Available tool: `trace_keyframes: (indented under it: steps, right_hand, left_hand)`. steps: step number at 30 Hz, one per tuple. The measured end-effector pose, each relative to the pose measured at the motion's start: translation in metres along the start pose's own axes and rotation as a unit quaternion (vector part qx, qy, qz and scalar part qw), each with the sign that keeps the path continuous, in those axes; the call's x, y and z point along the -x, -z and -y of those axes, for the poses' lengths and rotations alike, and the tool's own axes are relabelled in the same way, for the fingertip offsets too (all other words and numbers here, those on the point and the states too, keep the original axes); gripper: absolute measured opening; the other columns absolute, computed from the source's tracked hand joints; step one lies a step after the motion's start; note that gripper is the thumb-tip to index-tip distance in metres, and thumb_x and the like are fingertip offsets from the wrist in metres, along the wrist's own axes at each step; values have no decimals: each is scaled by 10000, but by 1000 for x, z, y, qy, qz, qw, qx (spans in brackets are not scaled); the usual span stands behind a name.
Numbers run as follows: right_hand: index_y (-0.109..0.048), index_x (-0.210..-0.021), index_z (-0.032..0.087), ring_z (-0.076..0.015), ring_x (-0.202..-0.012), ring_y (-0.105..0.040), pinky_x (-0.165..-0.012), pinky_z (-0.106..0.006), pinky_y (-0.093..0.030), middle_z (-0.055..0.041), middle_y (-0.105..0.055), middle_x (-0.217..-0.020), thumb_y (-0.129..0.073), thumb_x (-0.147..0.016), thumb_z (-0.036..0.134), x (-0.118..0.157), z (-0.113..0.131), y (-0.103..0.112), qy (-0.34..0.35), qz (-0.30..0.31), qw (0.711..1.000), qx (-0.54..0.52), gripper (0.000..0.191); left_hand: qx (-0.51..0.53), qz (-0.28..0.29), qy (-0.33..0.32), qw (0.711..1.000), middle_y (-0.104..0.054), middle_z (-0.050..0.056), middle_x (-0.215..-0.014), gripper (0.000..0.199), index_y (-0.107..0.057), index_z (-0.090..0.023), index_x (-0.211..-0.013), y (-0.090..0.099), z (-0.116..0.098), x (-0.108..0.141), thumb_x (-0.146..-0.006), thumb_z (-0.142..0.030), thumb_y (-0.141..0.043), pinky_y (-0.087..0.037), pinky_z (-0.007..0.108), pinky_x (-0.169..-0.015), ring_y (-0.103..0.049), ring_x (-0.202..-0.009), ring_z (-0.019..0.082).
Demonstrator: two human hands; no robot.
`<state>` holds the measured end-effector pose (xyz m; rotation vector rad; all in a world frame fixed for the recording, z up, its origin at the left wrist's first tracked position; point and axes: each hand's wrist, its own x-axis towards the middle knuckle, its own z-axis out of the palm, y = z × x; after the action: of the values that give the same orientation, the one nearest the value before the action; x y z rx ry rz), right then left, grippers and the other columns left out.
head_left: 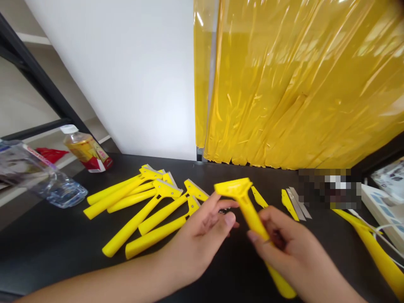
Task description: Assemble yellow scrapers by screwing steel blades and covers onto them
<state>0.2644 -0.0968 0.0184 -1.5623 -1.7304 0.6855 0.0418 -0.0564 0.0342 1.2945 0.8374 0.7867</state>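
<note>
A yellow scraper (252, 214) is raised above the black table, its handle gripped by my right hand (284, 248). Its wide head points up and to the left; I cannot see a blade on it. My left hand (202, 235) is beside that head, thumb and fingers apart and partly curled, with nothing visible between them. Whether its fingertips touch the scraper I cannot tell. Several yellow scrapers with metal blades, one of them a front scraper (154, 237), lie to the left. Right of centre are loose yellow head plates (288, 204) and bare blades (297, 204).
A drink bottle (86, 147) with a white cap and a clear plastic bottle (59, 185) are at the left. Yellow plastic film (284, 84) hangs behind the table (78, 261). At the right are a power strip (383, 214), a white cable and another yellow handle (375, 248).
</note>
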Motion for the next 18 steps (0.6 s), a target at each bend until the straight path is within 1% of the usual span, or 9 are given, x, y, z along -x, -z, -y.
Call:
trace_keyframes:
  steps: [3, 6, 8, 9, 11, 13, 15, 16, 18]
  right_hand:
    - [-536, -855, 238, -103, -585, -531, -531, -184, -461, 66, -550, -707, -651, -908, 279, -11, 29, -29, 21, 87, 994, -59, 133]
    - [-550, -794, 224, -106, -601, -524, -551, -203, -438, 56, -557, -694, -615, -967, 333, -28, 34, -28, 58, 116, 991, -26, 214]
    - [-604, -808, 221, -119, -605, -539, -565, -227, -440, 42, -556, -667, -468, -1058, 379, -41, 24, -18, 71, 77, 995, 3, 325]
    - [-656, -936, 228, -129, -641, -579, -596, -239, -470, 31, -591, -701, -412, -1082, 379, -47, 16, -14, 67, 46, 997, 4, 321]
    - [-638, -1241, 247, -140, -695, -638, -654, -254, -528, 17, -636, -773, -376, -1092, 337, -58, -2, -8, 72, -26, 997, 12, 314]
    - [-610, -1326, 253, -144, -713, -670, -681, -264, -566, 0, -671, -824, -386, -1080, 288, -65, -19, -8, 95, -54, 993, 42, 335]
    - [-628, -1317, 268, -151, -783, -721, -732, -275, -603, -23, -731, -922, -408, -1066, 253, -68, -31, -14, 117, -51, 989, 69, 334]
    - [-632, -1318, 280, -156, -854, -747, -783, -285, -619, -32, -758, -998, -418, -1062, 241, -68, -36, -18, 124, -47, 988, 75, 335]
    - [-626, -1337, 302, -165, -1010, -767, -895, -305, -627, -36, -778, -1153, -439, -1060, 229, -66, -42, -29, 132, -43, 987, 75, 342]
  left_hand:
    - [83, -64, 14, 994, -754, 90, -1106, 443, -727, -216, -1183, -6, 2, -9, -1021, -581, -537, -563, 382, -945, -709, -992, 235]
    - [116, -125, 9, 985, -740, 70, -954, 425, -723, -179, -1001, 4, 2, -14, -999, -581, -584, -567, 339, -890, -695, -919, 211]
    - [147, -149, 13, 978, -706, 46, -845, 434, -673, -178, -911, 14, 4, -16, -976, -603, -608, -579, 306, -766, -678, -797, 186]
    - [160, -151, 25, 975, -672, 26, -760, 453, -640, -184, -872, 17, 6, -17, -965, -625, -608, -568, 284, -670, -647, -694, 166]
    - [163, -138, 61, 975, -564, -24, -585, 496, -578, -200, -804, 22, 11, -20, -947, -675, -594, -474, 232, -487, -515, -495, 121]
    - [141, -111, 105, 978, -472, -55, -482, 533, -550, -214, -767, 25, 19, -22, -929, -722, -575, -363, 207, -392, -384, -388, 94]
    - [126, -82, 158, 976, -468, -59, -476, 570, -555, -224, -763, 26, 27, -24, -876, -781, -590, -324, 216, -366, -362, -348, 91]
    - [129, -72, 176, 973, -520, -45, -536, 599, -544, -224, -741, 28, 31, -25, -807, -809, -651, -320, 221, -372, -400, -362, 91]
    - [107, -78, 165, 977, -598, -12, -639, 628, -580, -203, -736, 31, 36, -26, -766, -821, -687, -348, 213, -458, -485, -445, 81]
